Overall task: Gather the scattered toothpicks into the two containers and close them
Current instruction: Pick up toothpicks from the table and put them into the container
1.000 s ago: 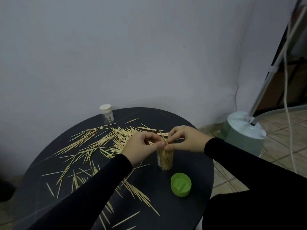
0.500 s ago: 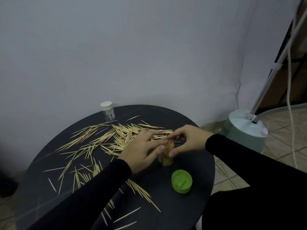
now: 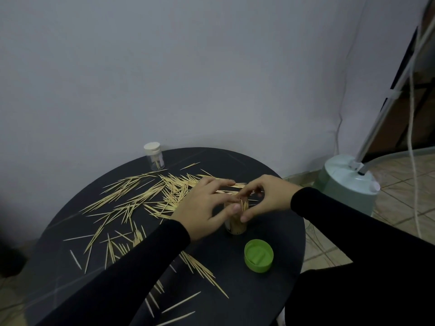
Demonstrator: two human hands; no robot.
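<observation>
A clear container [image 3: 236, 225] stands upright on the black round table [image 3: 277, 234], stuffed with toothpicks whose tips stick out of its open top. My right hand [image 3: 267, 198] curls round its upper part, thumb on the near side and fingers over the far side. My left hand [image 3: 202, 208] is beside it with fingers spread over the table and its thumb touching the toothpick tips. The green lid [image 3: 259, 255] lies open side up in front of the container. A second clear container with a white cap [image 3: 154, 156] stands at the table's far edge. Loose toothpicks [image 3: 141, 201] cover the table's left half.
A bundle of toothpicks [image 3: 202, 270] lies near my left forearm, and a few more lie at the near edge. A pale green lamp base [image 3: 346, 184] with a slanted pole and a cable stands on the tiled floor to the right. A grey wall rises behind the table.
The bundle both hands pinched above the container has gone down into it. My left hand has opened and its fingers have spread; my right hand has lowered around the container's top.
</observation>
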